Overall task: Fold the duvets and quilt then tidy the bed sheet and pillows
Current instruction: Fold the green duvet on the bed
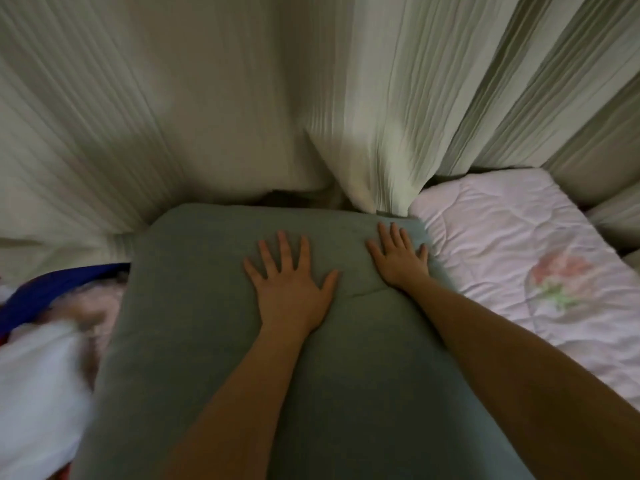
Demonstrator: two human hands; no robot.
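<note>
A thick grey-green folded duvet (194, 323) fills the middle of the view, its far edge against the curtains. My left hand (291, 282) lies flat on its top with fingers spread. My right hand (400, 252) presses flat near the duvet's far right corner, fingers straight. To the right lies a folded pale pink quilt (502, 244) with a pink flower print. At the left edge, blurred white and blue bedding (45, 358) is bunched beside the duvet.
Pale pleated curtains (207, 98) hang close behind the bed across the whole back. A dark gap (287, 199) shows under their hem just beyond the duvet. A beige padded edge (613, 216) runs past the quilt at the right.
</note>
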